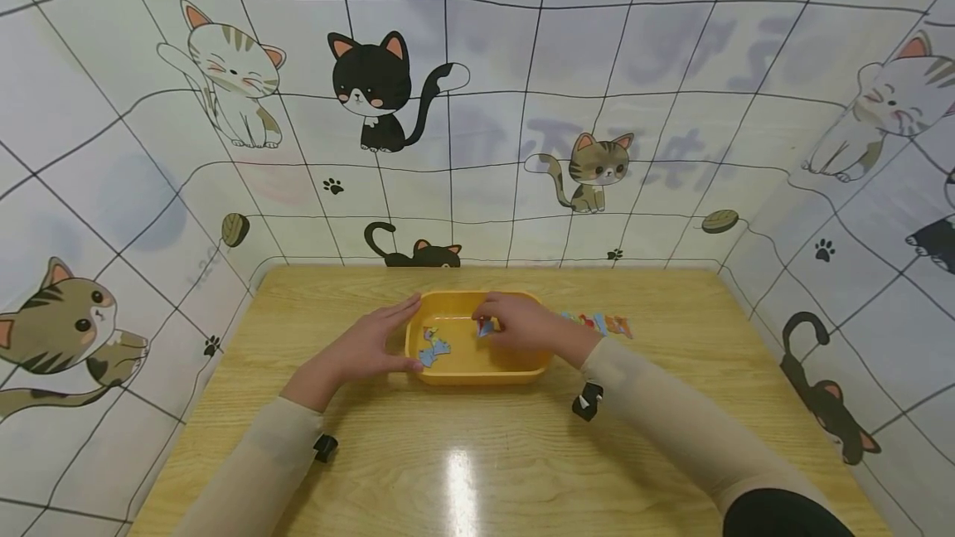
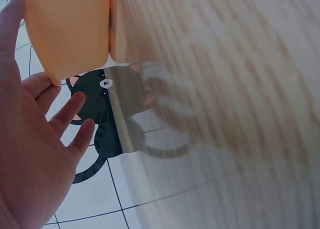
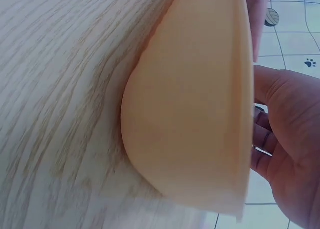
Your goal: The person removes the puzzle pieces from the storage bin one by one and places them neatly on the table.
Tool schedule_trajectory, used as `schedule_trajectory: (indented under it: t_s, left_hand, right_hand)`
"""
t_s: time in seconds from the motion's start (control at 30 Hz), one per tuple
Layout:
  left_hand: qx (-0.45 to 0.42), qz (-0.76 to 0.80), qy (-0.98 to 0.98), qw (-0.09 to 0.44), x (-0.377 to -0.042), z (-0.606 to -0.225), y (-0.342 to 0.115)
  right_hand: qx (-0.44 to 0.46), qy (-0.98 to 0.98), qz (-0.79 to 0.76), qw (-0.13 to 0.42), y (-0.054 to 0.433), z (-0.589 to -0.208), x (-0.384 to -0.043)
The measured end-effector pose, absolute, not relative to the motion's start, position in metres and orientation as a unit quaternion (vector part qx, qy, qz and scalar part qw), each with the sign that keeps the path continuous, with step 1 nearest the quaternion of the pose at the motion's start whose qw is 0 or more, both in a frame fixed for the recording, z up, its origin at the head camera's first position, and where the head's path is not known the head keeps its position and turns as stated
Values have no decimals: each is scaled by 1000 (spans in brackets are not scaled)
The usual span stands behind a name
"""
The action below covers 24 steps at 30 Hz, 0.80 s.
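"Cartoon cats (image 1: 371, 85) cover the walls (image 1: 492, 131) around this wooden table (image 1: 388, 454). What does the left hand (image 1: 370, 344) do?"

"It rests against the left end of the yellow tray (image 1: 477, 378), with the fingers stretched and spread."

"And the right hand (image 1: 522, 324)?"

"It reaches inside the tray, and its fingertips pinch one small printed piece (image 1: 486, 327)."

"Does this piece touch the bottom of the tray?"

"That I cannot tell, because the hand covers a part of it."

"Where are the others?"

"Several blue pieces (image 1: 433, 352) lie in the tray's left part, near the left hand. More colourful pieces (image 1: 618, 326) lie on the table, beyond the right wrist."
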<state>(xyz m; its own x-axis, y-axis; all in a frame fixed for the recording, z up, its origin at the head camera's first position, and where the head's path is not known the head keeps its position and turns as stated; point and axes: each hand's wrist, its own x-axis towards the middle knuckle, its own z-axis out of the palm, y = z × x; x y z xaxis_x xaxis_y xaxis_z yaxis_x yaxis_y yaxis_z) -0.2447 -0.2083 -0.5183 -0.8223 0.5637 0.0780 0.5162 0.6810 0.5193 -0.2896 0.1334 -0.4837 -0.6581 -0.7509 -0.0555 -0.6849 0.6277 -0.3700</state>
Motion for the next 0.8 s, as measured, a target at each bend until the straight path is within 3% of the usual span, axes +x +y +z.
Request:
schedule_trajectory:
  t_s: [0.8]
  left_hand:
    - [291,276,915,52,-240,-512,-206]
  right_hand:
    - [-409,888,-208,40,199,-457,-276]
